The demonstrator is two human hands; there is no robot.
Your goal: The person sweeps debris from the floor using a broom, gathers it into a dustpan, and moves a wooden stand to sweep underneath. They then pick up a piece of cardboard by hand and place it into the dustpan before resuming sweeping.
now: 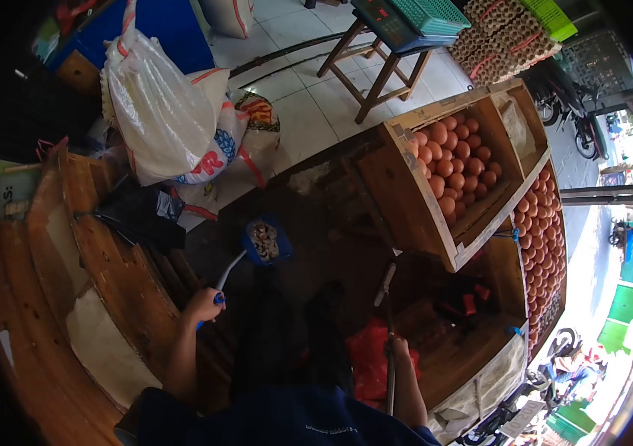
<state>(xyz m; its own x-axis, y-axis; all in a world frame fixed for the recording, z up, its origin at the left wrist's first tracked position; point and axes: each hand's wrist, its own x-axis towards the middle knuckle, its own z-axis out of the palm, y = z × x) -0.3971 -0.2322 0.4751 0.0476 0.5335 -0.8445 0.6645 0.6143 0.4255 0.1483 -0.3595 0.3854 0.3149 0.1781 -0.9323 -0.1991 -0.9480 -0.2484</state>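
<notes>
My left hand (206, 306) is closed around the pale, blue-ended handle of a long-handled dustpan (284, 247). The blue pan hangs over the dark floor with a heap of pale, broken-looking debris (263, 238) in it. My right hand (400, 346) grips a long thin stick (390, 375), which stands roughly upright in front of me. A wider grey piece shows at the stick's upper end; I cannot make out what kind of tool it is. A red plastic bag (372, 364) lies just left of my right hand.
A wooden crate of brown eggs (454, 167) stands ahead right, with more eggs (538, 245) beyond it. Wooden shelving (108, 245) borders my left. White sacks (156, 104) and a black bag (142, 212) sit ahead left. A stool (376, 70) holds a scale and green basket.
</notes>
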